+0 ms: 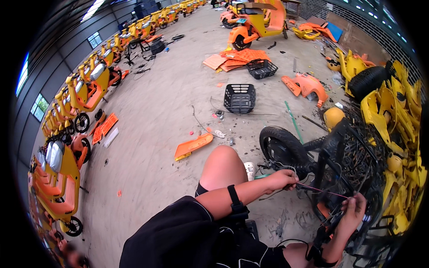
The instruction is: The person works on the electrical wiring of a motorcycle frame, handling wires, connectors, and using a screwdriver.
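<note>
A thin reddish wire is stretched between my two hands over a stripped black scooter frame. My left hand is closed, pinching the wire's left end near the rear of the black wheel. Fingers bent together, my right hand grips the other end beside the frame's right side. Loose grey and dark cables hang around my left hand. Where the wire joins the frame is too small to make out.
Yellow body panels and a heap of black parts crowd the right side. Ahead lie an orange panel, a black basket and an orange fender. Yellow scooters line the left wall.
</note>
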{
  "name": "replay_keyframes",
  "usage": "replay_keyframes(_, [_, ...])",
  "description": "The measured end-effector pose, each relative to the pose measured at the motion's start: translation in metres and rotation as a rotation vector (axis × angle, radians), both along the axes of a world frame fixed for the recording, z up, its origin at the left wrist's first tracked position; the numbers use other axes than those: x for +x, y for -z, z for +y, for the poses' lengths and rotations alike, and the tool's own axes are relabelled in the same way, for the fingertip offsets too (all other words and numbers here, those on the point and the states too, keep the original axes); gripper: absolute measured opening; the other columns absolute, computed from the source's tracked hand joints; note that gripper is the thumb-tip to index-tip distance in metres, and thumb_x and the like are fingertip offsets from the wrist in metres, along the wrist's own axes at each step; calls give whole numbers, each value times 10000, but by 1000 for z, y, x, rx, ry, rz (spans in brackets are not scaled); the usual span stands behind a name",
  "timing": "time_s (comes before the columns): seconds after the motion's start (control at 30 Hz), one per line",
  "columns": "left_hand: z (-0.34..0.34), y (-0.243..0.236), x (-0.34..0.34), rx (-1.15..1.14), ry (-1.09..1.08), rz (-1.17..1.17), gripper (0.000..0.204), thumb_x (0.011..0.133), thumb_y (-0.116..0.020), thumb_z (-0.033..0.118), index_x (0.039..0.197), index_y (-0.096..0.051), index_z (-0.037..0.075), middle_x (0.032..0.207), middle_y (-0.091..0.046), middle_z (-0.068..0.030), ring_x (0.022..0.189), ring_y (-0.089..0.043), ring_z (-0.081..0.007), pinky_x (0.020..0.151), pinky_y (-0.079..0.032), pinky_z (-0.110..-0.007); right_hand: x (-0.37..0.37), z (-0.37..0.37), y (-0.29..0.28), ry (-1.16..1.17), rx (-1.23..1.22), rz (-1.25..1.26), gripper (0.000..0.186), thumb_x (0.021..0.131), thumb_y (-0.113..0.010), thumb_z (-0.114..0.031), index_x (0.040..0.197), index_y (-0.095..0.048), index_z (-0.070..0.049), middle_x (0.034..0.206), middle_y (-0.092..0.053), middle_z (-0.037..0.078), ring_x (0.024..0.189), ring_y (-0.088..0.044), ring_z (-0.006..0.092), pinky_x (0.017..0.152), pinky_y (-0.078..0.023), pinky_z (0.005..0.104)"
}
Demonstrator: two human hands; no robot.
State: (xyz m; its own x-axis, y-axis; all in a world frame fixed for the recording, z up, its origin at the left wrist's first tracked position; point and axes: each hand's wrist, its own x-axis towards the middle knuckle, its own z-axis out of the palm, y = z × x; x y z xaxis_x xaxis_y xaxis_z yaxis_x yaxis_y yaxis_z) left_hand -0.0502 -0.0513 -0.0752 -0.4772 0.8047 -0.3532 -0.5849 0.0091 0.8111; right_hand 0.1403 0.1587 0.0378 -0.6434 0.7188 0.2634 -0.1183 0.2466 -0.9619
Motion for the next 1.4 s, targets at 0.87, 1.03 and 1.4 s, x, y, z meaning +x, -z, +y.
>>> replay_keyframes(0.87, [15, 3, 20, -216, -148, -67, 540, 926, -589, 108, 1409, -356, 174, 875, -576, -34, 752, -556, -113, 655, -505, -287, -3, -40, -21, 49, 268, -285, 129, 914, -564, -13, 1014, -486, 10, 784, -531, 63, 693, -537, 122, 641, -454, 259])
replay_keyframes(1.03, [13, -8, 25, -209, -115, 4, 379, 964, -491, 87, 1338, -452, 134, 904, -571, -28, 763, -539, -114, 658, -487, -280, -3, -25, -6, -47, 114, -167, 77, 941, -543, -44, 983, -569, 15, 759, -609, 47, 678, -554, 91, 625, -458, 239])
replay_keyframes(1.4, [16, -11, 19, -261, -215, 7, 409, 924, -503, 61, 1324, -416, 45, 874, -580, -60, 686, -535, -129, 579, -451, -273, -5, -21, 4, -114, 114, -151, 52, 988, -469, -90, 1006, -506, -58, 786, -499, -4, 640, -448, 50, 533, -354, 207])
